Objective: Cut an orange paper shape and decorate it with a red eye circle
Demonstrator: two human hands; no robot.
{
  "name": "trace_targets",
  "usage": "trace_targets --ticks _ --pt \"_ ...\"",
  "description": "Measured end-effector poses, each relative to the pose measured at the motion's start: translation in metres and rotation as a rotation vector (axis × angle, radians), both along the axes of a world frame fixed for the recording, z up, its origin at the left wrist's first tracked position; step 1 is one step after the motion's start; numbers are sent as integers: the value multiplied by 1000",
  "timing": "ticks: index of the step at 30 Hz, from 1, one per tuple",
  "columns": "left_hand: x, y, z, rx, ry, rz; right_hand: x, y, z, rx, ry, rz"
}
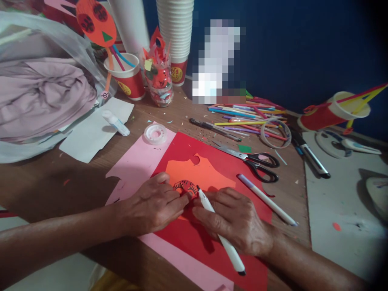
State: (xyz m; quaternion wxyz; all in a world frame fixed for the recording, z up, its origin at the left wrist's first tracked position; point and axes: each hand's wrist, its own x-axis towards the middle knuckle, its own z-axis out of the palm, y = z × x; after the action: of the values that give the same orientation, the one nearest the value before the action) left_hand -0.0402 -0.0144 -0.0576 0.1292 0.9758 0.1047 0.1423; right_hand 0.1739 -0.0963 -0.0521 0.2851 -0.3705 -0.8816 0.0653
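A small red paper cutout point(186, 186) with black lash-like strokes drawn on it sits between my hands. My left hand point(151, 202) grips its near edge, fingers bent together. A white marker point(224, 238) with a bare black tip rests in my right hand point(236, 218), its tip beside the cutout's right side. The right fingertips are close to the cutout; whether they touch it is hidden. Under the hands lies an orange sheet point(212, 176) with cut edges, on top of a red sheet point(248, 246) and a pink sheet point(133, 165).
Black-handled scissors point(260, 165) and a white pen point(266, 200) lie to the right. Behind are colored sticks point(242, 115), a tape roll point(275, 133), a plastic cup of paper scraps point(160, 81) and stacked paper cups point(176, 36). A plastic bag with cloth point(45, 93) stands left.
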Motion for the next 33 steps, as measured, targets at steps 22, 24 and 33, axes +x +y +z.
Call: trace_targets --ticks 22,24,33 --pt "2 0 -1 -38 -10 8 2 2 -2 -98 41 -9" --pt "2 0 0 -47 -6 9 1 1 -2 -102 44 -7" --pt "1 1 2 -18 26 0 2 1 -3 -104 48 -6"
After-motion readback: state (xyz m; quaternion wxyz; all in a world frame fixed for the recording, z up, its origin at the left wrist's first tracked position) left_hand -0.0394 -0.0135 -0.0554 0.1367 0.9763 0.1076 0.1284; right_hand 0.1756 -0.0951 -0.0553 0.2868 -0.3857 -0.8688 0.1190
